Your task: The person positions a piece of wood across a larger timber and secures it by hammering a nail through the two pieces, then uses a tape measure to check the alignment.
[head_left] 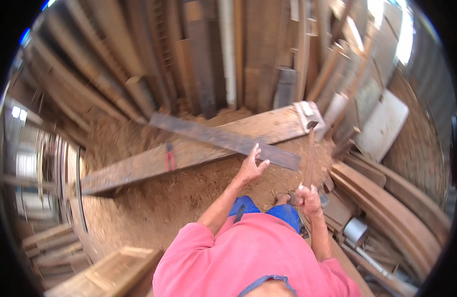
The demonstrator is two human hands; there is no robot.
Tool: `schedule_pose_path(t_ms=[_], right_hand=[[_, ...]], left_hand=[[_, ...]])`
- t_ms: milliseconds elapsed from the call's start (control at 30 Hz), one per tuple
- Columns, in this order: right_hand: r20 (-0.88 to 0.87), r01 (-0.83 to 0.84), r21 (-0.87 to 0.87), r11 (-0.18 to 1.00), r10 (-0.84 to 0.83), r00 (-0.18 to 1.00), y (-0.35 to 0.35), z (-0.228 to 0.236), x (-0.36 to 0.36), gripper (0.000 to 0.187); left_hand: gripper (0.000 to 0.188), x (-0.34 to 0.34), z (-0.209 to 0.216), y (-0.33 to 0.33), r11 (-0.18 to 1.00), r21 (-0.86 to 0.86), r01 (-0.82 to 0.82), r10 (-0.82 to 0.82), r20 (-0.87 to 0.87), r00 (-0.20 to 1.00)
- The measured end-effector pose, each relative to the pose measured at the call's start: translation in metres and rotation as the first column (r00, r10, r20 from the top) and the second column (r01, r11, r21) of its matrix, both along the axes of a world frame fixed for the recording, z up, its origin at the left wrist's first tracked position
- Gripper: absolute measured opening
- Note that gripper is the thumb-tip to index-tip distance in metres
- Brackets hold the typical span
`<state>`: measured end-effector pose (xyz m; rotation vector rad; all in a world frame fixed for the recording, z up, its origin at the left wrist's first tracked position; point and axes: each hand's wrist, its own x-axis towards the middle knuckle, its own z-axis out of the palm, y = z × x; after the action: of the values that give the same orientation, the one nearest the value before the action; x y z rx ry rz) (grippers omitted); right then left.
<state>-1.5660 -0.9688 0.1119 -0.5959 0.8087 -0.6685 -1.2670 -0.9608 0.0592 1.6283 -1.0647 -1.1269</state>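
My left hand (252, 167) is open, fingers apart, just over the near edge of a long, flat, dark board (208, 136). Whether it touches the board I cannot tell. That board lies slantwise across a thick, pale wooden beam (139, 166). In my right hand (308, 199) is the long wooden handle of a hammer-like tool (310, 153), upright in the picture. Its small dark head is near the beam's right end; blur hides the head's exact shape. Pliers with red handles (170, 161) rest on the beam, left of the board.
Many upright planks (204, 64) lean along the far side. Curved timbers (391, 208) and a metal can (355, 230) lie to the right. A wooden panel (107, 274) is at the lower left. Sawdust (154, 213) covers the ground.
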Motion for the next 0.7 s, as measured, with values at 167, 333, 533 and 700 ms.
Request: schedule_pose_path(t_ms=[167, 333, 533, 700], right_hand=[[0.079, -0.505, 0.258, 0.824, 0.503, 0.861, 0.068, 0.039, 0.150, 0.013], [-0.143, -0.895, 0.069, 0.441, 0.892, 0.428, 0.122, 0.038, 0.229, 0.017], [-0.150, -0.995, 0.007, 0.097, 0.984, 0.095, 0.108, 0.046, 0.279, 0.021], [-0.704, -0.930, -0.212, -0.300, 0.707, -0.067, 0.093, 0.047, 0.343, 0.029]], left_hand=[[0.110, 0.089, 0.028, 0.129, 0.941, -0.086, -0.326, 0.323, -0.050, 0.945], [0.095, 0.166, 0.030, 0.221, 0.753, -0.273, -0.599, 0.625, 0.012, 0.781], [0.030, 0.186, 0.043, 0.278, 0.506, -0.348, -0.789, 0.825, -0.070, 0.560], [0.042, 0.158, 0.063, 0.314, 0.549, -0.175, -0.817, 0.824, 0.278, 0.494]])
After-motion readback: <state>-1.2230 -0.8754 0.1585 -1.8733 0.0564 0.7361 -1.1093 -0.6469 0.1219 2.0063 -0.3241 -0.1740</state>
